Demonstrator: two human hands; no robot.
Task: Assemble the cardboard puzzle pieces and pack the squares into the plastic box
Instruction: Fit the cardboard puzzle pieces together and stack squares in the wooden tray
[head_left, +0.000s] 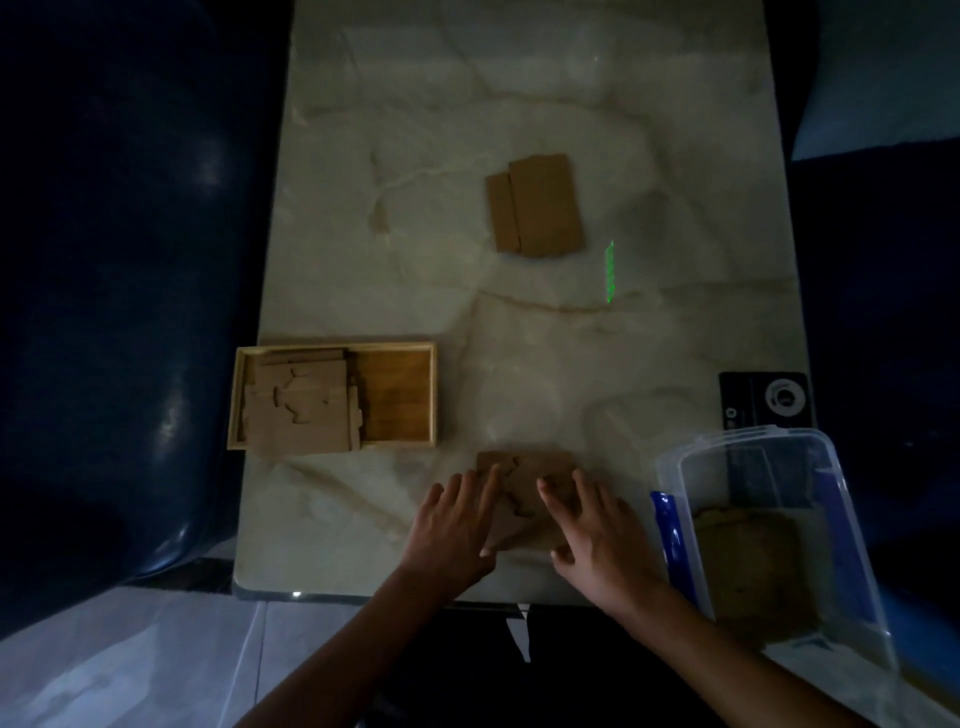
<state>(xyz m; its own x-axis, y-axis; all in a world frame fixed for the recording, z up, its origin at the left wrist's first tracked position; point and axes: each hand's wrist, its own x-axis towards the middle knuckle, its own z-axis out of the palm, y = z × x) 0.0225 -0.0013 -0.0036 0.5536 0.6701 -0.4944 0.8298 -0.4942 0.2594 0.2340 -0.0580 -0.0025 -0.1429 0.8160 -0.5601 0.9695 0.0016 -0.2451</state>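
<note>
Matt brown cardboard pieces (524, 493); glossy marble-look table (519, 338); smooth wooden tray (400, 395); clear plastic box (841, 499).

Dim, underexposed, soft focus, wide-angle bending at edges, green glare streak (610, 271) on marble table (363, 156)

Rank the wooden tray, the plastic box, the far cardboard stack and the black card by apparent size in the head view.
1. plastic box, though it sits nearest the camera, so the lead over the tray is unsure
2. wooden tray
3. far cardboard stack
4. black card, partly hidden by the box
</note>
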